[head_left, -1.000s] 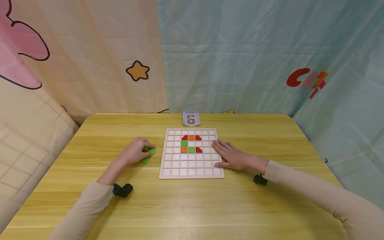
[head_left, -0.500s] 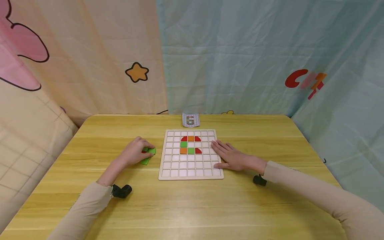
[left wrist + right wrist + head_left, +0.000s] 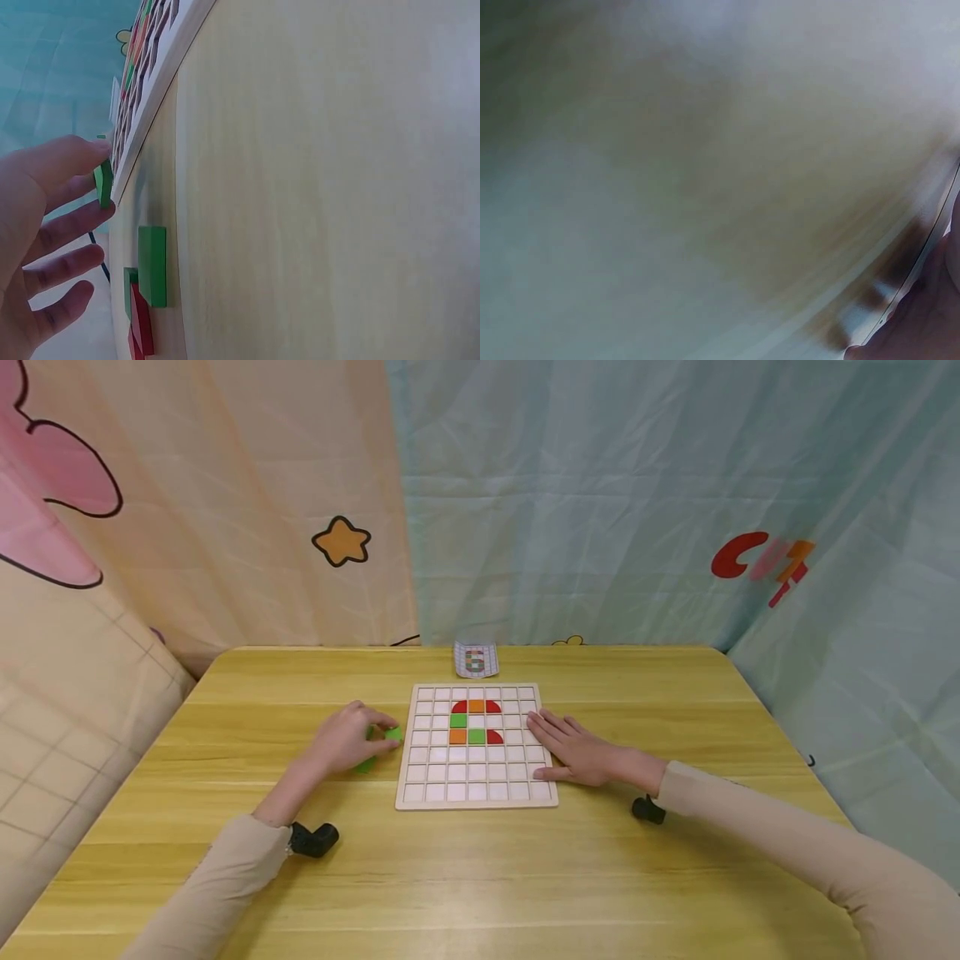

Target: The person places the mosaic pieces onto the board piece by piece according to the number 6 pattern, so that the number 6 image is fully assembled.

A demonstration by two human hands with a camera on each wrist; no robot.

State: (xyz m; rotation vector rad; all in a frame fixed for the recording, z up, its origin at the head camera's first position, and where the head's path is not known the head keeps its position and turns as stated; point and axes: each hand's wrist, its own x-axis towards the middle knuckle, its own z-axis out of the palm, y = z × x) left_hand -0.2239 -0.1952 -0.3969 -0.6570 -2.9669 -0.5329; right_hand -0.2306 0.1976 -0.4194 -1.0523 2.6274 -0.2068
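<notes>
My left hand point(image 3: 347, 741) pinches a green square tile point(image 3: 103, 180) between thumb and index finger, close to the left edge of the white grid board point(image 3: 437, 792). In the left wrist view, a green tile point(image 3: 153, 266) and red pieces point(image 3: 141, 321) lie on the table below that hand. My right hand point(image 3: 581, 750) lies flat with straight fingers over the board's right edge. On the board sit red rounded pieces point(image 3: 492, 707), orange squares point(image 3: 457, 737) and green squares point(image 3: 477, 737), set in cells of the upper middle part.
Behind the board lies a small card point(image 3: 476, 661) printed with a coloured pattern on a grid. Curtains point(image 3: 600, 527) hang along the far edge of the wooden table point(image 3: 480, 877). A black wrist device point(image 3: 315, 840) sits under the left sleeve.
My left hand has lifted a green tile from the loose pieces and moved slightly right with it toward the board. The right hand stays where it was.
</notes>
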